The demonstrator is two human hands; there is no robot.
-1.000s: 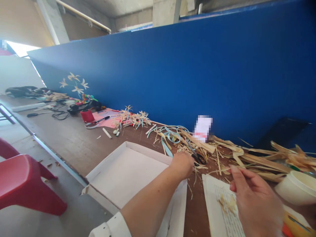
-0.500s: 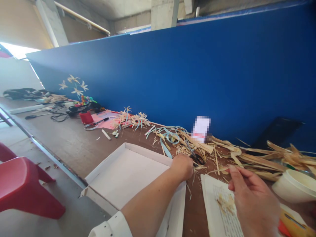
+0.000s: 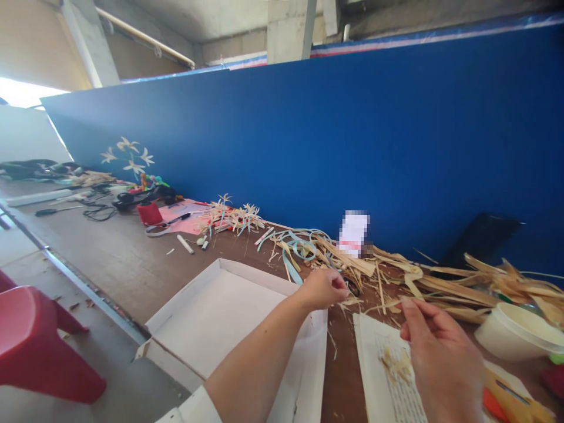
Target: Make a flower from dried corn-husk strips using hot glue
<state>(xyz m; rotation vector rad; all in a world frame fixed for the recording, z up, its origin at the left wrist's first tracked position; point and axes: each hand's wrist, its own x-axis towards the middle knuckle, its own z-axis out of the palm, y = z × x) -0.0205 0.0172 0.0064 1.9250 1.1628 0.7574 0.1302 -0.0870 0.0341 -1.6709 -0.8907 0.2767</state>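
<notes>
My left hand (image 3: 324,288) reaches over the right edge of the white box lid (image 3: 247,305). Its fingers are curled together; whatever may be in them is hidden. Just beyond it, dark-handled scissors (image 3: 355,285) lie partly covered among dried plant strips. My right hand (image 3: 445,346) is closed, thumb and forefinger pinching the end of a thin pale straw strip (image 3: 382,307) that points left. Below that hand lies a printed booklet (image 3: 370,352) with a small bundle of dry husk bits (image 3: 395,365) on it.
A cream tub (image 3: 497,338) stands at right, near long husk strips (image 3: 458,288). Light blue ribbon (image 3: 304,244) and straw flowers (image 3: 238,217) lie along the blue partition (image 3: 282,147). A red spool (image 3: 150,214) is farther left; a red stool (image 3: 39,346) stands beside the table.
My left hand has lifted slightly off the scissors, its fingers now curled in a loop. My right hand keeps its pinch on the straw strip. The view has shifted a little.
</notes>
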